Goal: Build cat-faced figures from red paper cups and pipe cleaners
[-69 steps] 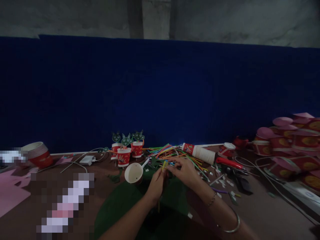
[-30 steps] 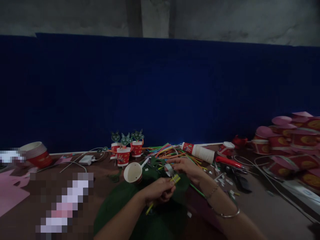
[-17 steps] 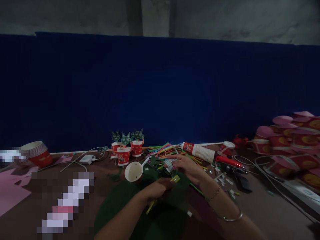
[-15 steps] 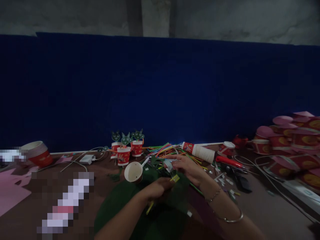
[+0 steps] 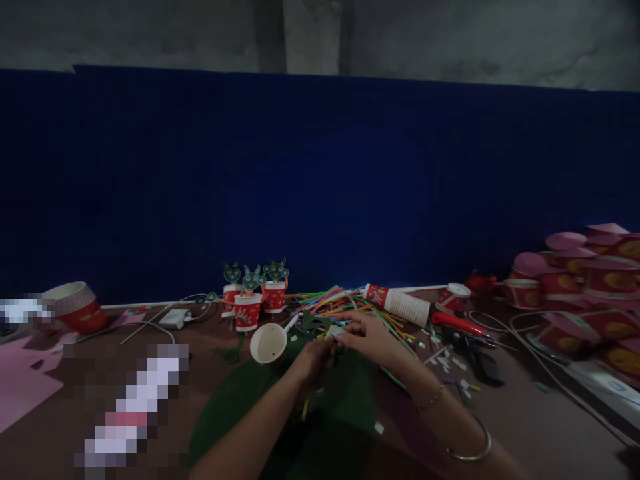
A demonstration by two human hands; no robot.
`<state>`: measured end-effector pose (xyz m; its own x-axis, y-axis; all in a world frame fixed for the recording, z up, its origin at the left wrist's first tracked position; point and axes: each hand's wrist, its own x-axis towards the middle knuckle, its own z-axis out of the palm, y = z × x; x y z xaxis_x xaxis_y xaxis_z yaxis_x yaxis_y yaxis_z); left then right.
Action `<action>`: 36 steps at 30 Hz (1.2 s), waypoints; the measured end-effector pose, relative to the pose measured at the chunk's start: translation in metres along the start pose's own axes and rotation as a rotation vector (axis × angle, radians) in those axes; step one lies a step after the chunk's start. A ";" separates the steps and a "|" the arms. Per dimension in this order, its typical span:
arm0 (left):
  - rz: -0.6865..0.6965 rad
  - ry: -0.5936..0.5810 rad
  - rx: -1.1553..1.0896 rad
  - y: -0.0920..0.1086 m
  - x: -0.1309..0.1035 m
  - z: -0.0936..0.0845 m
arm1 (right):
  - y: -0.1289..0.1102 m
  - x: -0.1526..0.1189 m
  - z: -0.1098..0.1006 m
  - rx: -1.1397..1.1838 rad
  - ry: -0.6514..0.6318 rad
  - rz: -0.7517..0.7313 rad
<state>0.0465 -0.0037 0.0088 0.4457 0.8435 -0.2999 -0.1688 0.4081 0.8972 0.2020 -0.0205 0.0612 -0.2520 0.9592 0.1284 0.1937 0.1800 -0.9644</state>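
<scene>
My left hand (image 5: 316, 359) is closed round a thin yellow pipe cleaner (image 5: 305, 409), whose lower end sticks out below the fist. Beside its fingertips, my right hand (image 5: 369, 339) pinches a small whitish piece (image 5: 335, 331) against the pipe cleaner's upper end; its exact kind is too small to tell. Both hands are over dark green sheets (image 5: 230, 407). Just left of them a white-lined paper cup (image 5: 269, 344) lies tipped toward me, small dark holes showing inside. Beyond the fingers is a cut green paper piece (image 5: 315, 321).
Red paper cups with green animal faces (image 5: 247, 312) stand at the back. Colourful pipe cleaners (image 5: 335, 301) lie beside a stack of cups (image 5: 400, 305). A red-handled tool (image 5: 463, 323), white scraps (image 5: 450, 360), a charger (image 5: 175, 319) and piled decorated cups (image 5: 565, 287) surround the work.
My hands have come together. The left moved up and right with the yellow pipe cleaner, and the right fingertips now meet its upper end with the whitish piece.
</scene>
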 end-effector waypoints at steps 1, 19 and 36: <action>0.024 0.007 0.017 0.000 0.001 -0.001 | 0.001 0.001 0.001 -0.045 0.014 -0.003; 0.146 -0.009 0.001 0.003 -0.004 0.000 | 0.007 0.000 -0.013 -0.326 0.028 -0.023; -0.134 -0.362 0.304 0.009 -0.018 0.002 | 0.006 0.003 -0.015 0.314 -0.309 0.235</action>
<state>0.0385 -0.0163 0.0226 0.7317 0.5934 -0.3353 0.1509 0.3387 0.9287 0.2172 -0.0135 0.0593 -0.5143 0.8478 -0.1293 -0.0042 -0.1533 -0.9882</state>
